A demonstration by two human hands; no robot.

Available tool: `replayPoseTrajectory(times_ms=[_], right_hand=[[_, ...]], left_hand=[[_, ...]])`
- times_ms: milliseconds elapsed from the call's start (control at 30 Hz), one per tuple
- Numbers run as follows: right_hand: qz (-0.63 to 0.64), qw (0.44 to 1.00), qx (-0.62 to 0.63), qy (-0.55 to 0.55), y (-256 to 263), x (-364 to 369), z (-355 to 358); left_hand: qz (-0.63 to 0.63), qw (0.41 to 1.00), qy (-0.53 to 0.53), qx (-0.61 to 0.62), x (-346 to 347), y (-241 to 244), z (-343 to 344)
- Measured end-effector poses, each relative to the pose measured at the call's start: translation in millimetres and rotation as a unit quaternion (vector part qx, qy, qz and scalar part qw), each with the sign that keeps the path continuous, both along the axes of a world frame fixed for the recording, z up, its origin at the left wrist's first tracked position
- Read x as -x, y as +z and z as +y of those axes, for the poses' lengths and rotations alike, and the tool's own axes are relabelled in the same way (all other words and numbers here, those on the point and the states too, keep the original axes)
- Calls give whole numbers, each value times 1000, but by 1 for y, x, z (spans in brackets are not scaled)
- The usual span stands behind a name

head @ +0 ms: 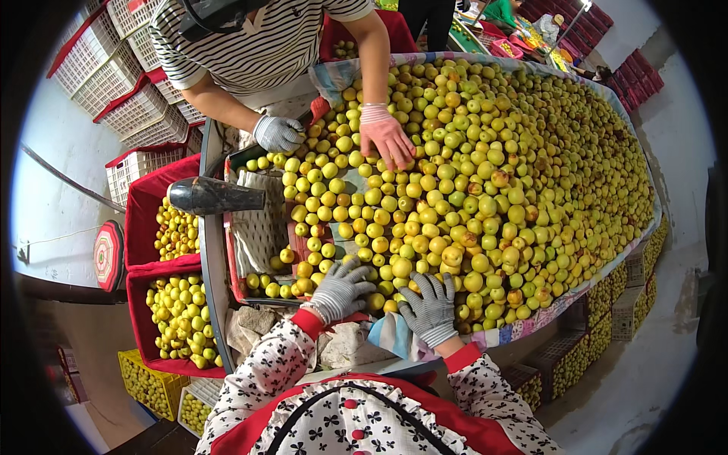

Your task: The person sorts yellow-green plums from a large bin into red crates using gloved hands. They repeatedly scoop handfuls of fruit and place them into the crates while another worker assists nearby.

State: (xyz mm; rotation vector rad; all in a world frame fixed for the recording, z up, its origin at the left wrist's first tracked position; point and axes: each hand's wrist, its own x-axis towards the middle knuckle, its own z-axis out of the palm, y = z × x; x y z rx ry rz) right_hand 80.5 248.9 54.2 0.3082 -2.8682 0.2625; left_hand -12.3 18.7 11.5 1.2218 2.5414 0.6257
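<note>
Round yellow-green fruits (455, 187), which look like jujubes, cover a broad cloth-lined sorting table in a deep heap. My left hand (341, 290), in a grey striped glove, rests palm down with spread fingers on fruits at the near edge. To its right, my right hand (430, 307), in a darker grey glove, lies over the heap with its fingers apart. Neither hand visibly grips a fruit; what lies under the palms is hidden. Left of my hands is a red-rimmed opening with a pale perforated sheet (256, 227) and a few fruits along its edge.
Opposite, a co-worker's pink-gloved hand (388, 139) touches the heap. A black tapered nozzle-like piece (216, 195) juts over the opening. Red-lined crates (165, 266) hold fruit at left. Stacked white crates (133, 119) stand behind. Filled crates (569, 364) sit under the right side.
</note>
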Motion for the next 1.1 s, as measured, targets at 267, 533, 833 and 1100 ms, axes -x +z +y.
replayPoseTrajectory(times_ms=[267, 533, 833, 1100], right_hand=[[-33, 999, 17, 20, 5, -17, 5], [-26, 999, 35, 13, -6, -37, 6], [15, 995, 100, 28, 14, -28, 14], [-236, 967, -62, -69, 0, 55, 56]], left_hand=[[49, 982, 81, 164, 22, 7, -45], [98, 995, 12, -24, -3, 22, 54], [79, 983, 100, 131, -3, 19, 43], [12, 980, 191, 46, -21, 29, -4]])
